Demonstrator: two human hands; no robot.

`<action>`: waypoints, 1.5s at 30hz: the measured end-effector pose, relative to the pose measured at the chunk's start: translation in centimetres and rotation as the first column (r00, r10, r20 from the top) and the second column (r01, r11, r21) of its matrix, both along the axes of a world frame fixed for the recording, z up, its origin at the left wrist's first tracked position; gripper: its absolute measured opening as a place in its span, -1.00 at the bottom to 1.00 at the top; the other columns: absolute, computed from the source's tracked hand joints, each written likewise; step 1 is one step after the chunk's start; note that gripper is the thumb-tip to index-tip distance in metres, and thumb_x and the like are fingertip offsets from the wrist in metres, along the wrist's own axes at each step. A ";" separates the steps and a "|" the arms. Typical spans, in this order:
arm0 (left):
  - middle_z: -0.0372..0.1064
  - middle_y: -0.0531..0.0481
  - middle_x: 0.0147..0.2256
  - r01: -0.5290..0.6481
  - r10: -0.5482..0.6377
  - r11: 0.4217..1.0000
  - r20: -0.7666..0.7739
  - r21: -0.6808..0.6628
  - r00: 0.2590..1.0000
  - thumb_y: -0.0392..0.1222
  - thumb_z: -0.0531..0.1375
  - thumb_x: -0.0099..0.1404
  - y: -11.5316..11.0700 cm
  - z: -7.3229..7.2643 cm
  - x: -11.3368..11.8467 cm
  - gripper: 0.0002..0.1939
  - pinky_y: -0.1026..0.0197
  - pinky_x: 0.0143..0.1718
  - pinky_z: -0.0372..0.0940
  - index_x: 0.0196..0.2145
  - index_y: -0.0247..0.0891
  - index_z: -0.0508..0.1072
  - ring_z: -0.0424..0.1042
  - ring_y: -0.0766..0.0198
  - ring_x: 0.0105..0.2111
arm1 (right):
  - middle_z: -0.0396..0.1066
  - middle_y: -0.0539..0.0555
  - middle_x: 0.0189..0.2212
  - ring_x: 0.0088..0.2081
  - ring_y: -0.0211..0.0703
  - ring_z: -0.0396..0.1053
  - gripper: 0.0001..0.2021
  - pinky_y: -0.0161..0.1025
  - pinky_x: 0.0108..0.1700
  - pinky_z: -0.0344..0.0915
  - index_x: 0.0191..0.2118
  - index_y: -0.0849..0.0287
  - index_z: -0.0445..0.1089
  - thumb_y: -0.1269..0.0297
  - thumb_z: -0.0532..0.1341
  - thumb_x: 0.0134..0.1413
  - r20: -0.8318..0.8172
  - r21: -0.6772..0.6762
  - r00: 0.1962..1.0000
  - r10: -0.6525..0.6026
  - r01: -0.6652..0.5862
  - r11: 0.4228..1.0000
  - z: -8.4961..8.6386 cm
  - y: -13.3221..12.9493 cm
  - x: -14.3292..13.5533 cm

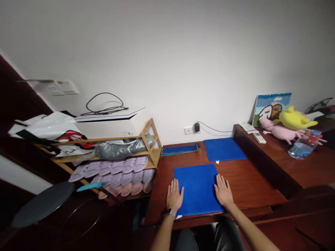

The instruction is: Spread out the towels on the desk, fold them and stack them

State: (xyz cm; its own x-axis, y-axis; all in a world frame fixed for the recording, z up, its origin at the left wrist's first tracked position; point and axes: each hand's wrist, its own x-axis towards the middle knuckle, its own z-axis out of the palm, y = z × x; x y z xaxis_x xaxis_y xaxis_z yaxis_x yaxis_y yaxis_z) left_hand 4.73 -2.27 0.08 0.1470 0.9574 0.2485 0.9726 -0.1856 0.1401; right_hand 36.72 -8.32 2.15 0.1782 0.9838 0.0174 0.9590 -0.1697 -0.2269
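Note:
A blue cloth [197, 190] lies flat on the brown wooden desk [251, 188], a small white tag at its near left corner. My left hand [175, 197] rests palm down on the cloth's left edge, fingers stretched out, a watch at the wrist. On the opposite edge my right hand [223, 191] also lies flat, its fingers straight. Neither hand grips anything. Farther back on the desk are a second blue cloth [225, 149] spread out flat and a narrow folded blue cloth [179, 150] with a lighter edge.
A higher wooden surface [284, 162] on the right bears a white remote [259, 138], plush toys [295, 118], a plastic bottle [301, 148] and a picture [272, 108]. To the left, a wooden rack [153, 139] holds several slippers [128, 165] and a white box [107, 127]. A black charger [197, 127] is plugged into the wall.

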 end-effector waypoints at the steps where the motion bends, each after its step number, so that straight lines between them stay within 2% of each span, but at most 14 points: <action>1: 0.03 -0.20 0.46 -0.004 0.004 1.000 -0.001 0.000 1.000 0.14 -0.18 0.55 0.0 -0.1 0.0 -0.28 -0.13 0.45 -0.01 0.48 -0.32 0.06 0.02 0.01 0.46 | -0.21 0.07 0.53 0.53 -0.04 -0.26 -0.33 0.07 0.51 -0.28 0.54 0.24 -0.17 0.06 -0.29 0.46 0.004 0.001 1.000 0.008 -0.008 1.000 -0.2 -0.6 -0.1; 7: 0.10 -0.21 0.43 -0.005 0.006 1.000 -0.025 0.025 1.000 0.08 -0.16 0.55 0.0 0.9 -0.5 -0.32 -0.13 0.44 0.02 0.47 -0.32 0.10 0.08 0.02 0.44 | -0.19 0.05 0.53 0.53 -0.03 -0.23 -0.34 0.10 0.51 -0.27 0.54 0.23 -0.18 0.08 -0.25 0.45 -0.013 -0.075 1.000 0.020 -0.021 0.997 -0.4 -2.4 -0.4; 10: 0.12 -0.19 0.42 0.096 -0.093 0.992 -0.041 0.084 0.995 0.00 -0.15 0.56 -0.6 2.3 1.3 -0.36 -0.14 0.45 0.00 0.47 -0.30 0.09 0.07 0.03 0.44 | -0.19 0.06 0.53 0.53 -0.01 -0.23 -0.35 0.11 0.51 -0.28 0.54 0.22 -0.15 0.10 -0.23 0.45 -0.022 -0.064 0.999 0.025 -0.027 0.998 -0.2 -2.1 -0.5; 14: 0.02 -0.12 0.46 0.331 -0.331 0.939 -0.024 0.087 0.943 0.01 -0.17 0.58 -3.1 3.4 9.1 -0.37 -0.10 0.47 -0.04 0.49 -0.26 0.02 -0.03 0.11 0.47 | -0.19 0.07 0.53 0.53 0.00 -0.24 -0.34 0.11 0.51 -0.30 0.54 0.25 -0.16 0.11 -0.23 0.45 -0.027 -0.055 0.999 0.026 -0.028 0.998 -0.3 -1.9 -0.5; 17: -0.02 -0.08 0.47 0.436 -0.435 0.900 0.030 -0.005 0.900 0.08 -0.19 0.59 -5.4 2.8 15.5 -0.36 -0.07 0.47 -0.01 0.49 -0.24 0.00 -0.05 0.15 0.48 | -0.21 0.07 0.53 0.53 0.00 -0.27 -0.35 0.11 0.51 -0.31 0.54 0.25 -0.16 0.13 -0.22 0.44 -0.022 -0.061 0.999 0.050 -0.051 0.997 -0.6 -2.0 -0.3; 19: 0.00 -0.08 0.47 0.450 -0.447 0.890 0.059 -0.072 0.893 0.11 -0.21 0.59 -6.2 2.1 17.3 -0.35 -0.08 0.47 0.01 0.48 -0.22 0.03 -0.02 0.15 0.47 | -0.23 0.06 0.53 0.54 -0.01 -0.29 -0.35 0.11 0.51 -0.31 0.54 0.23 -0.16 0.14 -0.22 0.44 -0.011 -0.062 0.998 0.062 -0.063 0.996 -0.7 -2.0 -0.2; 20: 0.00 -0.09 0.47 0.446 -0.442 0.890 0.065 -0.094 0.895 0.12 -0.21 0.59 -6.4 1.8 17.0 -0.34 -0.08 0.46 0.01 0.48 -0.21 0.04 -0.02 0.14 0.47 | -0.24 0.06 0.53 0.54 -0.01 -0.30 -0.35 0.10 0.51 -0.31 0.54 0.22 -0.16 0.14 -0.22 0.44 -0.006 -0.062 0.998 0.058 -0.059 0.996 -0.7 -2.0 -0.2; 22: -0.03 -0.10 0.47 0.402 -0.397 0.908 0.059 -0.116 0.916 0.16 -0.20 0.58 -6.2 1.4 14.4 -0.33 -0.12 0.47 0.00 0.48 -0.21 0.04 -0.04 0.11 0.47 | -0.26 0.06 0.54 0.54 -0.02 -0.28 -0.34 0.10 0.51 -0.31 0.54 0.24 -0.18 0.11 -0.24 0.45 -0.003 -0.059 0.999 0.042 -0.042 0.997 -0.7 -2.1 -0.3; 27: -0.06 -0.16 0.47 0.117 -0.119 0.986 -0.016 -0.122 0.993 0.16 -0.21 0.57 -5.0 1.0 2.0 -0.30 -0.19 0.46 -0.01 0.49 -0.27 0.04 -0.05 0.02 0.48 | -0.23 0.06 0.53 0.53 -0.01 -0.25 -0.34 0.11 0.51 -0.29 0.54 0.24 -0.18 0.07 -0.26 0.45 0.005 -0.048 1.000 0.025 -0.025 0.999 -0.8 -2.2 -0.3; 30: -0.04 -0.14 0.47 0.066 -0.070 0.993 -0.032 -0.100 0.997 0.13 -0.21 0.58 -4.9 0.6 -2.3 -0.32 -0.16 0.45 0.01 0.50 -0.25 0.00 -0.04 0.04 0.47 | -0.19 0.08 0.53 0.53 0.00 -0.23 -0.34 0.11 0.51 -0.29 0.54 0.23 -0.16 0.08 -0.25 0.45 0.015 -0.042 1.000 0.027 -0.026 0.999 -0.9 -1.9 -0.2; 35: -0.03 -0.14 0.47 0.055 -0.058 0.995 -0.029 -0.087 0.998 0.13 -0.22 0.57 -5.2 0.3 -2.2 -0.30 -0.13 0.46 -0.01 0.49 -0.29 0.04 -0.05 0.04 0.48 | -0.16 0.10 0.52 0.53 0.02 -0.22 -0.34 0.12 0.51 -0.29 0.53 0.25 -0.11 0.10 -0.22 0.44 0.039 -0.088 0.998 0.057 -0.054 0.995 0.1 -1.4 -0.1; 38: -0.03 -0.15 0.47 0.057 -0.059 0.995 -0.022 -0.080 0.998 0.14 -0.24 0.57 -5.2 0.2 -1.8 -0.29 -0.12 0.46 -0.02 0.48 -0.31 0.06 -0.04 0.05 0.48 | -0.17 0.11 0.53 0.53 0.02 -0.22 -0.34 0.12 0.51 -0.28 0.53 0.26 -0.11 0.09 -0.23 0.45 0.054 -0.050 0.998 0.021 -0.019 0.999 0.4 -2.4 -0.5; 42: -0.01 -0.17 0.47 0.052 -0.053 0.998 -0.023 -0.044 0.998 0.16 -0.22 0.56 -5.3 -0.3 -2.1 -0.29 -0.13 0.45 0.00 0.48 -0.30 0.07 -0.02 0.03 0.47 | -0.17 0.11 0.53 0.53 -0.01 -0.24 -0.34 0.08 0.51 -0.30 0.53 0.25 -0.10 0.06 -0.26 0.46 0.061 0.067 0.998 0.001 -0.005 0.998 -1.1 -5.7 -0.6; 45: 0.01 -0.19 0.46 0.049 -0.050 0.999 -0.038 -0.015 0.998 0.14 -0.18 0.56 -5.5 -0.5 -2.2 -0.32 -0.17 0.44 0.02 0.48 -0.25 0.07 0.00 -0.01 0.46 | -0.09 0.09 0.51 0.52 -0.04 -0.19 -0.35 0.06 0.52 -0.27 0.53 0.22 -0.07 0.06 -0.22 0.46 0.039 0.033 0.999 0.028 -0.030 0.999 -2.0 -7.6 -0.3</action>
